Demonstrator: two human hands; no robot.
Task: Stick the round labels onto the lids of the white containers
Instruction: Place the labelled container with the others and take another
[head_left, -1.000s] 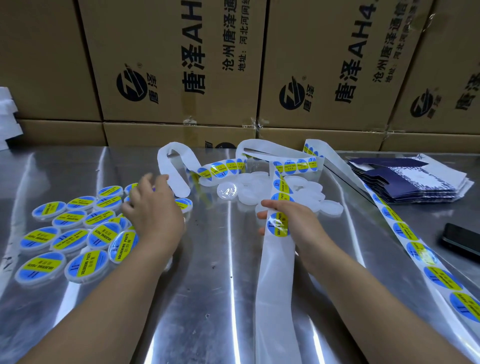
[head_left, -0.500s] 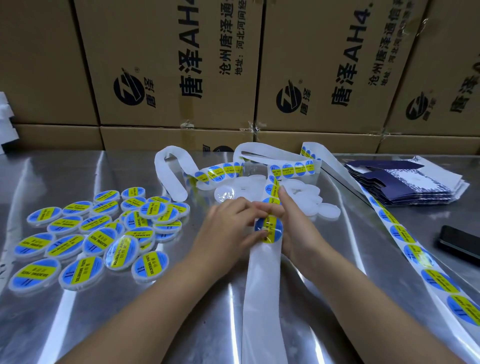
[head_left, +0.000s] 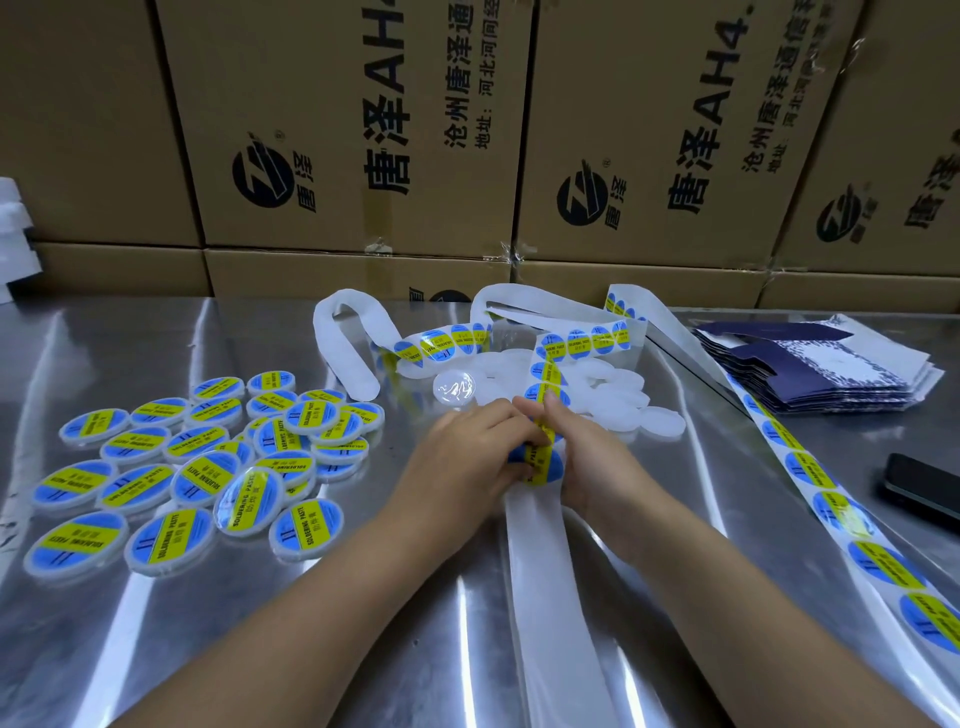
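A white backing strip (head_left: 540, 561) runs from the near edge up the middle of the table, with blue-and-yellow round labels (head_left: 587, 343) further along it. My left hand (head_left: 467, 457) and my right hand (head_left: 587, 457) meet over the strip, both pinching the nearest label (head_left: 540, 462), which is partly lifted. Just behind the hands lies a pile of plain white containers (head_left: 618, 400), one with a clear lid (head_left: 453, 387). At the left, several containers bearing labels (head_left: 202, 473) are spread out.
A second length of label strip (head_left: 831, 499) runs diagonally down the right side. A stack of dark blue flat cartons (head_left: 821, 364) sits at the back right, and a black phone (head_left: 919, 488) at the right edge. Cardboard boxes (head_left: 363, 130) wall off the back of the metal table (head_left: 260, 623).
My left hand left the labelled containers at the left and came over to the strip. It now pinches the label together with my right hand.
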